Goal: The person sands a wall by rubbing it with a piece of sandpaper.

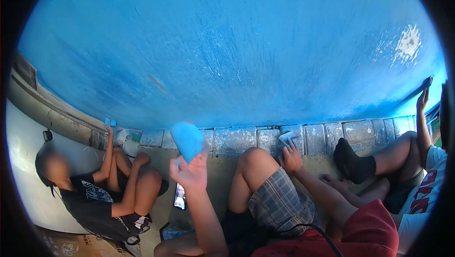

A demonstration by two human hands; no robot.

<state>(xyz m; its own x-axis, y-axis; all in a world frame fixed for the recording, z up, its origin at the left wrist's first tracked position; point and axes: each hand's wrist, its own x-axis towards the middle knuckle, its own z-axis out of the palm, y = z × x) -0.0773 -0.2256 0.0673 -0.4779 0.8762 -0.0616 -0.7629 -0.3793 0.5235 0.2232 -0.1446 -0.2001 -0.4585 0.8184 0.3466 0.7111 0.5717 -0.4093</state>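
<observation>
My left hand (188, 171) is closed on the blue pad (186, 141), thumb on one side and fingers on the other, with the pad standing up out of my grip. It is raised before the blocks (232, 139) at the foot of the wall (227, 43); I cannot tell whether it touches anything but me. My right hand (291, 158), farther right, has its fingers laid on the grey pad (287, 137), which sits at the blocks. Whether those fingers clamp it or only press on it, I cannot tell.

I judge the step in hand to be working the pads close to the wall, which shines as if wet. Putting the blue pad to the wall would call for turning its broad face that way and spreading my fingers behind it; the grey pad would want even pressure over the uneven blocks.

As for containers, a bluish thing (173, 231) lies near, mostly hidden by my leg; it may be a tub, but I cannot see what it holds. A phone (179, 196) with a lit screen is just below my left hand, and printed cardboard (90, 246) lies near left. At far left a person in black (80, 205) holds a small pad (113, 122) at the wall; at right another person (426, 195) reaches up to it with a dark pad (428, 82).
</observation>
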